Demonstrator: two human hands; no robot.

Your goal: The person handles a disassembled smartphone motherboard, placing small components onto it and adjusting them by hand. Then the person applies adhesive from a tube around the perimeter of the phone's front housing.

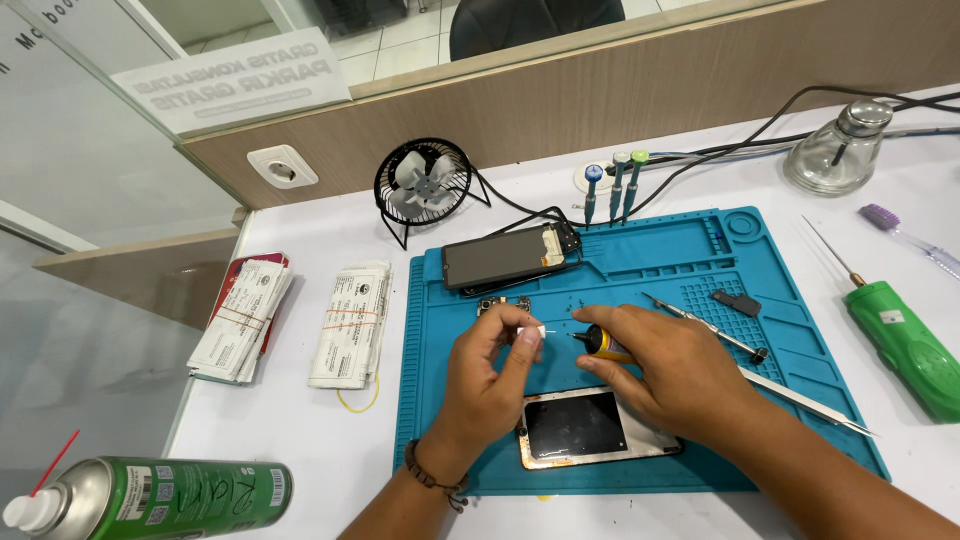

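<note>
Step looks like gluing a small part. Left hand (490, 375) pinches a tiny white piece (535, 331) over the blue mat (650, 270); right hand (665, 375) grips a yellow glue tube (603, 344), nozzle aimed left at it. Phone frame (590, 428) lies just near of both. Next calls for a steady, small dab.

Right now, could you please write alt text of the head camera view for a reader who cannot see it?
Above a blue silicone work mat, the left hand pinches a small white piece while the right hand holds a small yellow-and-black tube pointed towards it. An opened phone with a dark screen lies below the hands; a small black desk fan stands behind.
</note>
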